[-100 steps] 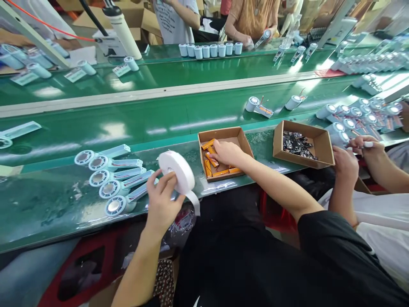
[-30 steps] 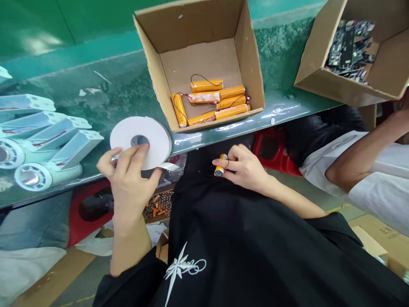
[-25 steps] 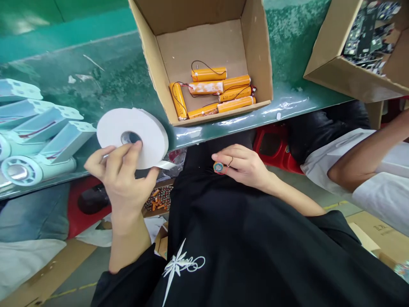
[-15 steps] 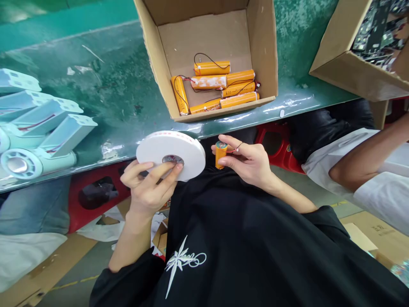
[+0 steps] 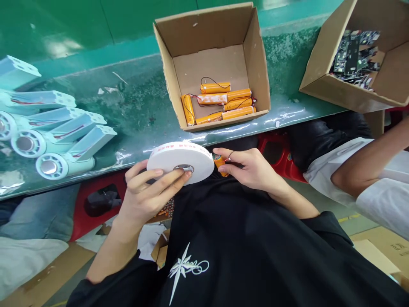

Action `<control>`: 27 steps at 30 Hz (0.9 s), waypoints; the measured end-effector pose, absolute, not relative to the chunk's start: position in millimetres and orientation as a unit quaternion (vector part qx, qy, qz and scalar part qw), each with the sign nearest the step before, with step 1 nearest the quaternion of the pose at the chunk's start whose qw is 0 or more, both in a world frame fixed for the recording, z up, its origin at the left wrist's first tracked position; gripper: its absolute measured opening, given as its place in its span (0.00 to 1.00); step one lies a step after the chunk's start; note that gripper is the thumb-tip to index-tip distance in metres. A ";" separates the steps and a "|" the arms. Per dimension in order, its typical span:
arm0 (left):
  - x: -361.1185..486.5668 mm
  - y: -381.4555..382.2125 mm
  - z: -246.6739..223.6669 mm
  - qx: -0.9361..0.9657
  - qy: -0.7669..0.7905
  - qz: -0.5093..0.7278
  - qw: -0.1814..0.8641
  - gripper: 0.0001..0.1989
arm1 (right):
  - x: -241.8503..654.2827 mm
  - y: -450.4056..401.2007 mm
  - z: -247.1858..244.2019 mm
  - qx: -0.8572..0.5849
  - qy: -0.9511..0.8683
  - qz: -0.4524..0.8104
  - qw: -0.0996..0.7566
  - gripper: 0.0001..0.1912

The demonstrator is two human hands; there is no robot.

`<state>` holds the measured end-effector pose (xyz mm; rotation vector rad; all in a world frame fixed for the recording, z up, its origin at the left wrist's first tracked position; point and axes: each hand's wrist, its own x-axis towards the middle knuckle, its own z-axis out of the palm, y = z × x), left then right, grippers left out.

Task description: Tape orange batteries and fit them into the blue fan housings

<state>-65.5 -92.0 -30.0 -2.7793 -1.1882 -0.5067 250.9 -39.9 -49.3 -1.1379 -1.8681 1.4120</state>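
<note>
My left hand (image 5: 153, 185) is closed round a large white roll of tape (image 5: 169, 164), with fingertips in its core hole and red print along its rim. Between the thumb and fingers of my right hand (image 5: 247, 168) is an orange cylindrical battery (image 5: 220, 165) with thin wires at its end. The battery is tilted and sits right against the right edge of the roll; whether they touch I cannot tell. Both hands are held over my lap, just in front of the table edge.
A cardboard box (image 5: 185, 64) on the green table (image 5: 134, 106) holds several orange batteries. At the right, another box (image 5: 345, 91) contains circuit boards. Several light-blue plastic housings (image 5: 67, 164) lie at the left. People sit on both sides; one person's arm (image 5: 370, 153) shows at right.
The tape roll and the battery have come together, and the battery has tilted. The view has shifted, so the table and boxes show lower and more of the housings appear.
</note>
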 end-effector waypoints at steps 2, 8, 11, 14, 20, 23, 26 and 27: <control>-60.7 -91.7 -29.7 -0.907 -0.383 -0.165 0.049 0.25 | 248.0 -40.9 -53.5 -0.434 -0.668 0.532 0.287 0.22; -23.1 -97.5 -53.1 -0.851 -0.452 -0.235 0.129 0.30 | 211.3 -49.0 -75.8 -0.452 -0.383 0.608 0.529 0.25; 0.9 -95.9 -63.7 -0.792 -0.503 -0.298 0.174 0.31 | 192.4 -54.4 -79.0 -0.439 -0.256 0.615 0.603 0.32; 18.7 -92.9 -66.7 -0.760 -0.526 -0.340 0.175 0.30 | 187.2 -58.7 -78.3 -0.442 -0.238 0.610 0.613 0.38; 33.7 -97.8 -70.0 -0.746 -0.572 -0.330 0.091 0.32 | 192.9 -59.8 -81.6 -0.466 -0.308 0.569 0.603 0.40; 41.4 -102.3 -72.1 -0.742 -0.587 -0.317 0.062 0.35 | 184.2 -63.8 -85.5 -0.492 -0.309 0.540 0.609 0.39; 52.3 -109.8 -72.8 -0.727 -0.587 -0.352 0.054 0.33 | 177.6 -64.3 -86.1 -0.510 -0.309 0.523 0.608 0.40; 55.8 -114.3 -73.0 -0.716 -0.591 -0.368 0.048 0.33 | 180.4 -61.1 -83.1 -0.508 -0.317 0.521 0.608 0.39</control>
